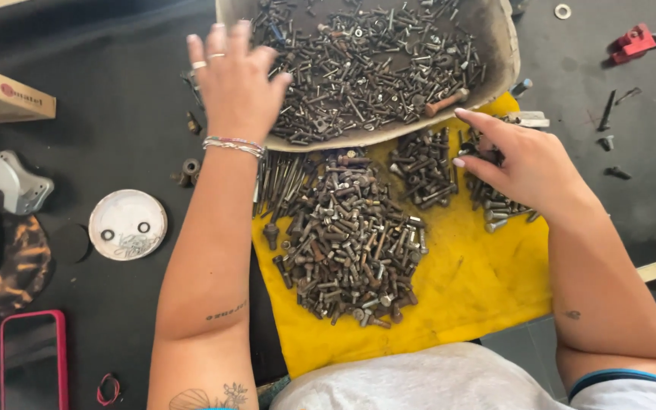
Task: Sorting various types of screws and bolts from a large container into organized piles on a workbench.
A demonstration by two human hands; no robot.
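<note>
Wide grey tray (495, 45) of mixed bolts at twelve o'clock, yellow cloth (465, 296) below bearing sorted bolt piles (347, 250), evidently grouped by size. Left hand (235, 80) at eleven o'clock, fingers spread, empty, over tray. Right hand (529, 163) at two o'clock, fingers loosely open, resting on small bolts (499, 212).

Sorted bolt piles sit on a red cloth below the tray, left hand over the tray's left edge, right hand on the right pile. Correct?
Not quite: the head view shows the cloth is yellow, not red. The rest holds: bolt piles below the tray, left hand over its left edge, right hand on the right pile.
</note>
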